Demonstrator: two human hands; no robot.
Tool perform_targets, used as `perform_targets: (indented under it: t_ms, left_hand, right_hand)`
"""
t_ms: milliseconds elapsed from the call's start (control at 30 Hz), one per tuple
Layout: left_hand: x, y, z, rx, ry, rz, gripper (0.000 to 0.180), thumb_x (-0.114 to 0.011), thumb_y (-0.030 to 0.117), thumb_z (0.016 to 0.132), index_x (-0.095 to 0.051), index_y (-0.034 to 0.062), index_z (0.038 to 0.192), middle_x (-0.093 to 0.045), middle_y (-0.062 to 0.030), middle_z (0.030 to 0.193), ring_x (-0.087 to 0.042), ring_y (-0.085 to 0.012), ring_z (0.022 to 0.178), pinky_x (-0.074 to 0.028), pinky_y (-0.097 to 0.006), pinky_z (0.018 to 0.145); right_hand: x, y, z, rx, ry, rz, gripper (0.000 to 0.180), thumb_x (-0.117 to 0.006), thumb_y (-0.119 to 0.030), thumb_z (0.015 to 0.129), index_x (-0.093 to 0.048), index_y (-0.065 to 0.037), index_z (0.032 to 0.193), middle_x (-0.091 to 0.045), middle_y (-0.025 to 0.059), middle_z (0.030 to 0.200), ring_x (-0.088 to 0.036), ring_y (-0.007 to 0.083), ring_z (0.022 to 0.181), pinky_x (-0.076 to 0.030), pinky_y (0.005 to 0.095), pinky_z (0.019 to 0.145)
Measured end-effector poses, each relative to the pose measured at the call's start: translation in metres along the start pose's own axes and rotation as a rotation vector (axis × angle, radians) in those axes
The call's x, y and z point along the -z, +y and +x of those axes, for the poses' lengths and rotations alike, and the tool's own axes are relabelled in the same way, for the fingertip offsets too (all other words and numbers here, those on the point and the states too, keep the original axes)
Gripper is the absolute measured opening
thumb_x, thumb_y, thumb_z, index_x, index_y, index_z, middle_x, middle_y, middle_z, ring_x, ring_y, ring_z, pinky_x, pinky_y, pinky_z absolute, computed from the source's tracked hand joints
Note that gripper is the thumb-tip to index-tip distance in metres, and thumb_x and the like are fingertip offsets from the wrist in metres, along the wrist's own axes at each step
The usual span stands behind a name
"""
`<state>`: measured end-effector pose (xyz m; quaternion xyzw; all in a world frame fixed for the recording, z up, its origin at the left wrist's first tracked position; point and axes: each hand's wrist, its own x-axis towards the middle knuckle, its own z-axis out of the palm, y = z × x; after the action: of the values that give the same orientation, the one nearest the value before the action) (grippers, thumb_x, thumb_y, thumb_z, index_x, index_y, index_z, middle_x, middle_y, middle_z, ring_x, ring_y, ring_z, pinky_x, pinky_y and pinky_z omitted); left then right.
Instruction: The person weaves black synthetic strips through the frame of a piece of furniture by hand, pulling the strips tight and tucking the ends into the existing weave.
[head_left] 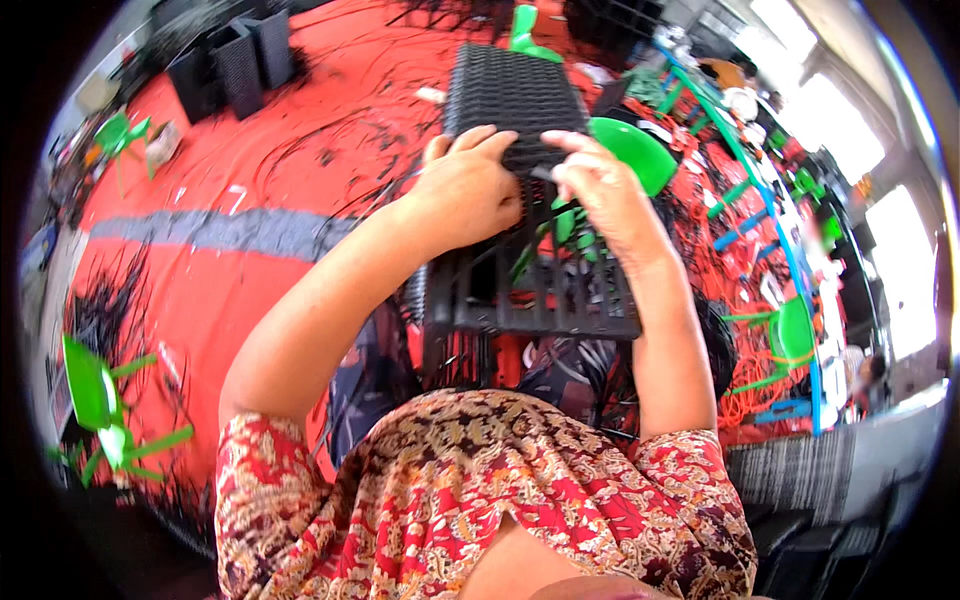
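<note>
A black woven panel (515,85) on a frame stretches away from my lap. Its far part is densely woven, while bare slats (545,300) with gaps between them show at the near end. My left hand (465,190) lies over the left side of the weave, fingers bent and pressed down on it. Opposite, my right hand (600,190) is closed in a pinch at the edge of the weave. A short dark strip (543,172) shows at its fingertips. My fingers hide part of the weaving between the hands.
A green chair (635,155) stands just beyond my right hand. Dark woven bins (235,70) are at the far left on the red floor covering (330,110). Another green chair (95,390) is at the left. Loose black strips (105,310) and a blue-green rail (790,260) flank the work.
</note>
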<state>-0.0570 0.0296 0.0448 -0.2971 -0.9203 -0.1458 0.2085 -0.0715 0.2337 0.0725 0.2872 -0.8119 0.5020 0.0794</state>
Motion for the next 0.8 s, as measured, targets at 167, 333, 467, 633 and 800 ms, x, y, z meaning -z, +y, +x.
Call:
perform_targets:
  t_ms: [167,333,467,633,800]
  left_hand:
    - [0.003,-0.003,0.002,0.028,-0.062,-0.056,0.027,-0.06,0.025,0.079,-0.067,0.0109,0.101,-0.039,-0.0206,0.138,-0.034,-0.0352,0.129,-0.027,-0.049,0.102]
    - [0.002,-0.009,0.005,0.062,-0.054,-0.211,0.022,-0.068,0.026,0.075,-0.071,0.0174,0.095,-0.042,-0.0173,0.138,-0.032,-0.0309,0.132,-0.019,-0.047,0.106]
    - [-0.003,-0.015,0.008,0.056,-0.038,-0.281,0.018,-0.07,0.02,0.069,-0.071,0.0122,0.085,-0.048,-0.0135,0.134,-0.037,-0.0316,0.129,-0.024,-0.044,0.106]
    - [0.002,-0.015,0.015,0.107,-0.078,-0.523,0.012,-0.071,0.026,0.068,-0.07,0.0169,0.075,-0.049,-0.0096,0.132,-0.038,-0.0285,0.127,-0.019,-0.048,0.105]
    - [0.0,-0.013,0.015,0.308,-0.019,-1.078,0.004,-0.064,0.005,0.069,-0.064,0.0029,0.066,-0.062,-0.0106,0.101,-0.045,-0.0196,0.119,-0.034,-0.031,0.097]
  right_hand:
    - [-0.01,0.008,0.002,0.19,-0.017,-0.404,0.018,-0.061,-0.012,0.075,-0.056,-0.001,0.062,-0.062,0.0106,0.111,-0.054,0.0267,0.104,-0.04,0.0372,0.092]
    - [-0.014,0.017,-0.004,0.267,-0.039,-0.474,0.02,-0.062,-0.021,0.082,-0.06,-0.005,0.07,-0.057,0.0102,0.119,-0.051,0.028,0.11,-0.038,0.0394,0.094]
    - [-0.013,0.018,-0.003,0.241,-0.068,-0.334,0.022,-0.062,-0.022,0.083,-0.06,-0.004,0.07,-0.057,0.0139,0.12,-0.052,0.0288,0.109,-0.039,0.0403,0.092]
    - [-0.012,0.015,-0.005,0.188,-0.026,-0.315,0.02,-0.064,-0.026,0.079,-0.063,-0.007,0.072,-0.057,0.015,0.119,-0.05,0.0316,0.111,-0.037,0.0422,0.095]
    - [-0.008,0.011,-0.008,0.247,0.041,-0.276,0.017,-0.067,-0.018,0.081,-0.058,-0.004,0.087,-0.056,0.0193,0.115,-0.052,0.0293,0.113,-0.038,0.0374,0.096]
